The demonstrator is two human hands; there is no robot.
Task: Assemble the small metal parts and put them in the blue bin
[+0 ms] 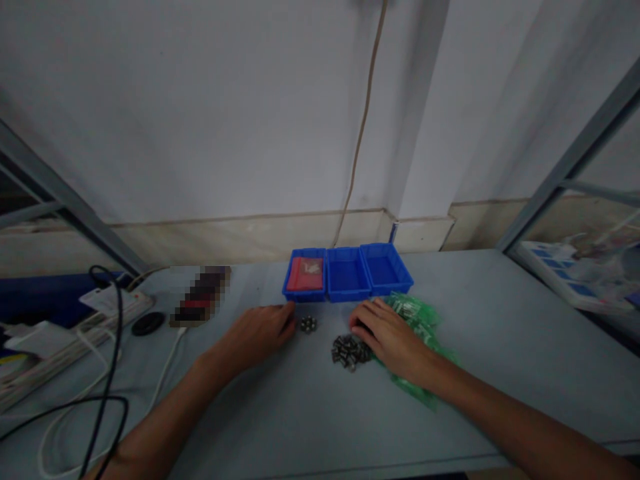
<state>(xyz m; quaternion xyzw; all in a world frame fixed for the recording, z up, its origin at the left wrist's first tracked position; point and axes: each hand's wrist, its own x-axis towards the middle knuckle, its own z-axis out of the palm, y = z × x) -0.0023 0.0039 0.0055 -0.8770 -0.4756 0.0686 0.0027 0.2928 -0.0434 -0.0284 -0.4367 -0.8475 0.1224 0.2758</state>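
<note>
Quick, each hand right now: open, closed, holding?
Left hand: curled beside small metal cluster; grip cannot be told.
Right hand: fingers bent, at green plastic bag; grip cannot be told.

Showing solid blue on three open rectangular plastic trays (349, 273), red on a flat plastic packet (299, 274) in the leftmost. Glinting silver in a cluster of small metal pieces (309, 324), dark grey in a heap of metal cylinders (349, 351), translucent green in a crumpled plastic bag (424, 325). Running plain blue-grey across a flat tabletop (280, 420), off-white over a painted wall (225, 113), cream along skirting tiles (260, 235).
</note>
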